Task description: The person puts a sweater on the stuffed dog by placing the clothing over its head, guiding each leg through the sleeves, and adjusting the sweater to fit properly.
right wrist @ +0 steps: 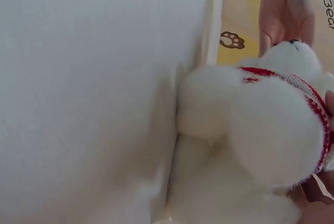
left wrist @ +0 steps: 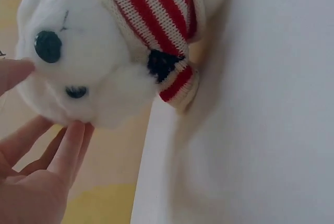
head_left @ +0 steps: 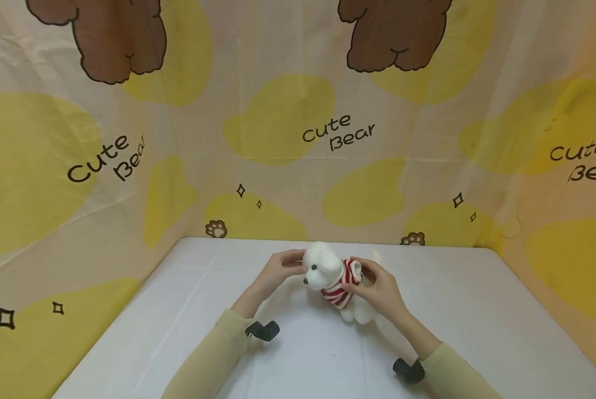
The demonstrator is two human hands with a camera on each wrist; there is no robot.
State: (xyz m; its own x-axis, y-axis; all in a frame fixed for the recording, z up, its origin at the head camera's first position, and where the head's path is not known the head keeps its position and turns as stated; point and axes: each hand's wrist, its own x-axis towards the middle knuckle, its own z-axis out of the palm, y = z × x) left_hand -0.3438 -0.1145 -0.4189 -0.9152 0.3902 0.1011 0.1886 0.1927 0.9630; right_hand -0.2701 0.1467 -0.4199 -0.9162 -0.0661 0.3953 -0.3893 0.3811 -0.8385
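A white plush dog [head_left: 320, 266] in a red-and-white striped knitted sweater [head_left: 339, 291] sits on the white table, its face turned to the left. My left hand [head_left: 284, 271] holds the head lightly, thumb by the muzzle and fingertips against the other side, as the left wrist view shows. With my right hand [head_left: 385, 285] I grip the sweater and body from the right, thumb on the near side. The dog's white rump [right wrist: 276, 135] fills much of the right wrist view, where only parts of my right fingers show. A dark patch [left wrist: 165, 65] marks the sweater near one sleeve.
The white tabletop [head_left: 188, 332] runs out to a back edge against a yellow-patterned cloth backdrop [head_left: 278, 122] printed with bears and lettering. Cloth also hangs along both sides. Black wrist cameras [head_left: 264, 331] stick out from under both sleeves, low over the table.
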